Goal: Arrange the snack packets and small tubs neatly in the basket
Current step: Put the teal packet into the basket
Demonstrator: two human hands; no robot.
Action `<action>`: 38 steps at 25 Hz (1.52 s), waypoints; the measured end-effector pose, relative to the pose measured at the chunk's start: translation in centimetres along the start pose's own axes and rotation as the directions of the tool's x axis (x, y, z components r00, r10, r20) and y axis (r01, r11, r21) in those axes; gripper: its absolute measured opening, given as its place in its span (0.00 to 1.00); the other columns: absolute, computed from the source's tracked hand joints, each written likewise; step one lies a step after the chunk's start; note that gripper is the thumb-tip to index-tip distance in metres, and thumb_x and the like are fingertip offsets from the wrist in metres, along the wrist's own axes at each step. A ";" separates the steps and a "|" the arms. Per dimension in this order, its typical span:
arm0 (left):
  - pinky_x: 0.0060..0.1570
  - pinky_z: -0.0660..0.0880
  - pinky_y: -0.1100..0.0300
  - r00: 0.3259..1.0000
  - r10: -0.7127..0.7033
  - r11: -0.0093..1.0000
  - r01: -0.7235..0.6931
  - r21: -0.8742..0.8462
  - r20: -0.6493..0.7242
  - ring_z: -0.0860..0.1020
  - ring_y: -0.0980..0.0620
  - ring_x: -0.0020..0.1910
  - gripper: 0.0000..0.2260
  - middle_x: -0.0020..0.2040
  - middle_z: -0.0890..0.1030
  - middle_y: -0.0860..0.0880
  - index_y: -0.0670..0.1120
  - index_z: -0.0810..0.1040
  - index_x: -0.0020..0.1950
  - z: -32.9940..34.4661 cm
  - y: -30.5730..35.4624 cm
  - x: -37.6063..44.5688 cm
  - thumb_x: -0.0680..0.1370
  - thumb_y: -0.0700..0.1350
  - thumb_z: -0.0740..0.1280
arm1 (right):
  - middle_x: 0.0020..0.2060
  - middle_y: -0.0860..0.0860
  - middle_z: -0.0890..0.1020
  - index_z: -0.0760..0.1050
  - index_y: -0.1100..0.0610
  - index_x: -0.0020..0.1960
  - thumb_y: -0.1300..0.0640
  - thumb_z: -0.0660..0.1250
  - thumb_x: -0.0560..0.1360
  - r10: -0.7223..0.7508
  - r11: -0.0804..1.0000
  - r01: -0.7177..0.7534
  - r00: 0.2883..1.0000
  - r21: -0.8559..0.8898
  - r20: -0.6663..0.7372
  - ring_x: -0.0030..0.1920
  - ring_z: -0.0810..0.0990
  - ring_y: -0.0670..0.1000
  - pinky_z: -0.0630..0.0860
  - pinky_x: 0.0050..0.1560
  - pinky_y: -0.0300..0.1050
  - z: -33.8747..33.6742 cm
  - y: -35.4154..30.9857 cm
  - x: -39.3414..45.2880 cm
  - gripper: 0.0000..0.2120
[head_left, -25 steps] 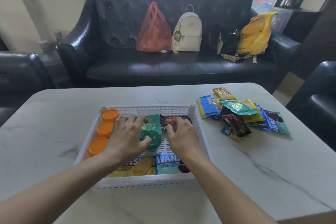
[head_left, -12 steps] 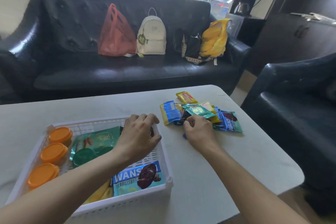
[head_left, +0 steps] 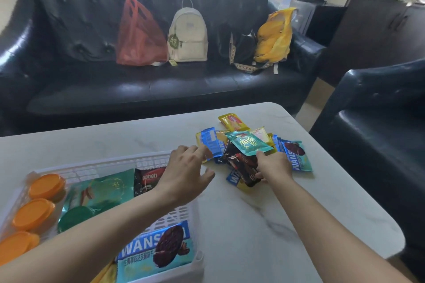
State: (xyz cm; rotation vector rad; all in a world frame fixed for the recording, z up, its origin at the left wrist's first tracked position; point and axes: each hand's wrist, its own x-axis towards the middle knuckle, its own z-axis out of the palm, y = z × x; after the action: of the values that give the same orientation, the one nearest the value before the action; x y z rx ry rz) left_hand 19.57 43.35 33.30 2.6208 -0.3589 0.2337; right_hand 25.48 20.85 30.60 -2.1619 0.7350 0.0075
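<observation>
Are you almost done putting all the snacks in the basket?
About halfway. Done: the basket holds three orange tubs, a green tub and several packets. In hand: the right hand is on a dark packet in the pile on the table, while the left hand reaches toward it. Left: that whole pile.

The basket [head_left: 147, 163] is cut off by the left and bottom edges. The left forearm hides part of its contents. The right hand [head_left: 273, 165] covers part of the dark packet [head_left: 241, 163]; grip undeterminable.
</observation>
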 end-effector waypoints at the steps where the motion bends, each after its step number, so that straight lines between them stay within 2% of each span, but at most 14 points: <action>1: 0.60 0.66 0.54 1.000 -0.005 1.000 0.005 -0.002 0.005 0.69 0.49 0.59 0.13 0.58 0.78 0.53 0.54 0.72 0.61 0.1 -0.1 0.1 0.77 0.53 0.62 | 0.44 0.58 0.84 0.74 0.63 0.56 0.46 0.65 0.78 0.068 0.992 -0.070 0.997 0.101 0.022 0.39 0.85 0.56 0.82 0.39 0.51 0.3 0.0 0.4 0.20; 3: 0.60 0.66 0.54 1.000 -0.016 1.000 0.016 -0.020 0.009 0.69 0.50 0.59 0.13 0.57 0.79 0.54 0.55 0.72 0.61 0.2 -0.4 0.2 0.77 0.53 0.62 | 0.39 0.55 0.84 0.73 0.62 0.55 0.47 0.66 0.78 0.149 0.961 -0.154 0.988 0.232 0.038 0.30 0.83 0.53 0.76 0.29 0.44 0.9 -0.1 1.2 0.18; 6: 0.59 0.66 0.55 1.000 -0.011 0.998 0.011 -0.066 0.003 0.69 0.51 0.58 0.12 0.56 0.79 0.55 0.55 0.72 0.60 0.1 -0.5 -0.2 0.77 0.53 0.62 | 0.37 0.55 0.83 0.76 0.62 0.51 0.48 0.68 0.77 0.183 0.924 -0.191 0.981 0.330 0.056 0.26 0.78 0.51 0.69 0.26 0.41 1.6 -0.2 2.1 0.15; 9: 0.58 0.65 0.56 1.000 -0.012 0.997 0.012 -0.070 0.005 0.69 0.51 0.58 0.12 0.56 0.78 0.56 0.55 0.72 0.60 -0.1 -0.6 -0.5 0.77 0.53 0.62 | 0.34 0.55 0.80 0.78 0.62 0.51 0.53 0.69 0.77 0.191 0.886 -0.218 0.976 0.408 0.107 0.25 0.73 0.50 0.65 0.21 0.38 2.1 -0.4 1.9 0.11; 12: 0.57 0.64 0.57 0.999 -0.028 0.997 0.029 -0.066 0.020 0.69 0.51 0.59 0.12 0.56 0.78 0.56 0.55 0.72 0.61 -0.3 -0.7 -0.7 0.77 0.53 0.62 | 0.36 0.54 0.81 0.78 0.59 0.53 0.55 0.66 0.79 0.136 0.866 -0.178 0.983 0.467 0.121 0.26 0.77 0.48 0.65 0.19 0.36 2.4 -1.0 1.0 0.07; 15: 0.58 0.65 0.58 0.998 -0.049 0.994 0.052 -0.093 0.032 0.71 0.51 0.60 0.13 0.58 0.78 0.56 0.55 0.73 0.62 -0.5 -0.8 -0.7 0.78 0.52 0.62 | 0.40 0.52 0.83 0.76 0.55 0.49 0.56 0.63 0.81 0.038 0.808 -0.105 0.991 0.580 0.126 0.27 0.82 0.45 0.69 0.23 0.38 1.6 -2.3 -0.2 0.05; 18: 0.65 0.68 0.58 0.989 -0.116 0.953 0.135 -0.272 0.087 0.73 0.54 0.65 0.16 0.65 0.78 0.54 0.52 0.73 0.69 -0.8 -0.6 -0.4 0.81 0.49 0.60 | 0.38 0.52 0.83 0.76 0.53 0.47 0.57 0.61 0.82 -0.069 0.746 -0.055 0.985 0.664 0.160 0.29 0.81 0.46 0.71 0.27 0.40 0.2 -3.6 -1.9 0.07; 21: 0.68 0.70 0.53 0.965 -0.218 0.804 0.262 -0.534 0.145 0.74 0.52 0.66 0.17 0.67 0.77 0.49 0.47 0.72 0.71 -1.4 0.0 0.1 0.84 0.47 0.56 | 0.35 0.51 0.83 0.77 0.55 0.47 0.58 0.62 0.81 -0.163 0.663 -0.054 0.963 0.747 0.214 0.27 0.78 0.47 0.72 0.24 0.39 -0.8 -4.7 -3.9 0.06; 23: 0.62 0.74 0.53 0.926 -0.331 0.590 0.355 -0.725 0.185 0.77 0.49 0.61 0.15 0.65 0.78 0.45 0.45 0.75 0.67 -2.2 0.3 0.3 0.85 0.46 0.54 | 0.37 0.53 0.81 0.77 0.58 0.50 0.59 0.63 0.80 -0.211 0.606 -0.089 0.940 0.790 0.268 0.26 0.75 0.47 0.72 0.24 0.39 -1.1 -5.5 -5.2 0.05; 25: 0.54 0.77 0.56 0.875 -0.427 0.381 0.403 -0.832 0.229 0.79 0.47 0.57 0.15 0.63 0.79 0.42 0.43 0.74 0.65 -3.3 0.2 0.4 0.85 0.46 0.53 | 0.40 0.55 0.80 0.77 0.59 0.53 0.60 0.62 0.80 -0.273 0.591 -0.111 0.905 0.799 0.327 0.27 0.74 0.47 0.71 0.24 0.39 -0.9 -6.3 -6.4 0.05; 27: 0.50 0.78 0.57 0.845 -0.489 0.316 0.402 -0.860 0.215 0.80 0.45 0.57 0.17 0.61 0.80 0.42 0.40 0.72 0.68 -4.5 -0.6 0.2 0.85 0.47 0.52 | 0.43 0.56 0.79 0.76 0.59 0.55 0.59 0.62 0.81 -0.312 0.617 -0.108 0.876 0.779 0.368 0.26 0.73 0.47 0.70 0.25 0.39 -0.4 -7.0 -7.6 0.06; 30: 0.52 0.79 0.53 0.848 -0.511 0.365 0.365 -0.856 0.144 0.81 0.44 0.55 0.16 0.57 0.82 0.43 0.41 0.74 0.64 -6.4 -2.1 -0.7 0.85 0.48 0.52 | 0.41 0.54 0.81 0.78 0.58 0.54 0.59 0.62 0.80 -0.319 0.644 -0.099 0.866 0.759 0.384 0.26 0.72 0.47 0.71 0.27 0.40 0.6 -8.0 -9.2 0.07; 34: 0.49 0.81 0.51 0.838 -0.543 0.444 0.340 -0.829 0.053 0.82 0.46 0.48 0.11 0.48 0.84 0.44 0.45 0.76 0.50 -9.2 -4.8 -2.3 0.85 0.46 0.56 | 0.42 0.54 0.83 0.77 0.58 0.53 0.60 0.61 0.80 -0.373 0.648 -0.103 0.821 0.754 0.433 0.26 0.72 0.48 0.70 0.27 0.41 2.5 -9.3 -11.3 0.07; 38: 0.43 0.82 0.54 0.801 -0.599 0.523 0.378 -0.764 -0.013 0.81 0.48 0.39 0.08 0.41 0.83 0.44 0.41 0.79 0.50 -12.2 -9.4 -4.7 0.82 0.42 0.62 | 0.43 0.55 0.82 0.77 0.60 0.54 0.60 0.60 0.81 -0.416 0.719 -0.070 0.753 0.691 0.510 0.26 0.73 0.48 0.72 0.28 0.40 5.8 -10.7 -13.9 0.08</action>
State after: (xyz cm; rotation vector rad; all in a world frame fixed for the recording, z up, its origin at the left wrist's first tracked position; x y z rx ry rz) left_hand 16.58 58.21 38.69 1.7278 0.3616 0.1970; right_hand 20.80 37.12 37.93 -1.3491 0.0598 0.3153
